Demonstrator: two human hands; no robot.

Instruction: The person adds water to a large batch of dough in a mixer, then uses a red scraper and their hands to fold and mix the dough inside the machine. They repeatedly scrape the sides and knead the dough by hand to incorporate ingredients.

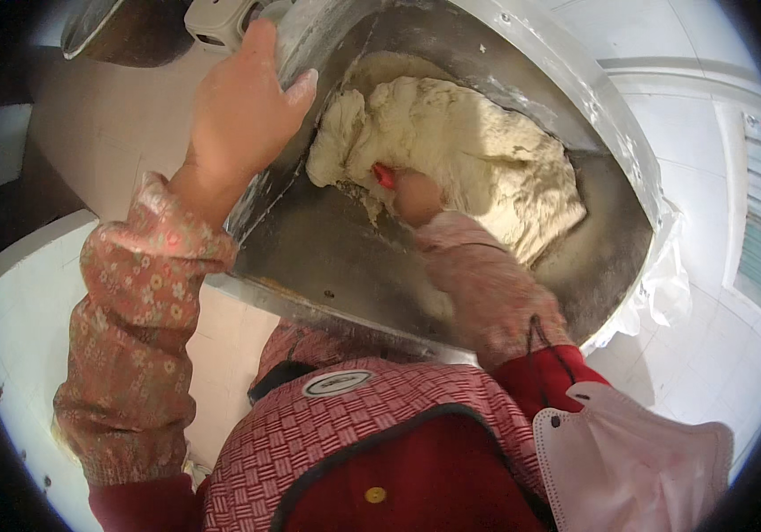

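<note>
A large mass of pale dough (pixel 447 133) lies in a deep metal trough (pixel 287 259) before me. My right hand (pixel 418 198) reaches into the trough and is closed around a small red object (pixel 384 175), perhaps a tool handle. Its other end is hidden, and the hand presses against the dough's near left edge. At the trough's left wall is my left hand (pixel 241 113), with thumb and forefinger spread over the flour-dusted metal. Its other fingers are hidden, so I cannot tell whether it grips the wall. Just beyond it is a beige plastic fitting (pixel 214 23).
A rounded metal vessel (pixel 131 33) stands at the upper left. Thin white plastic sheeting (pixel 663 272) hangs at the trough's right side. A white curved surface (pixel 28 319) lies at the left. My face mask (pixel 633 459) dangles at the lower right.
</note>
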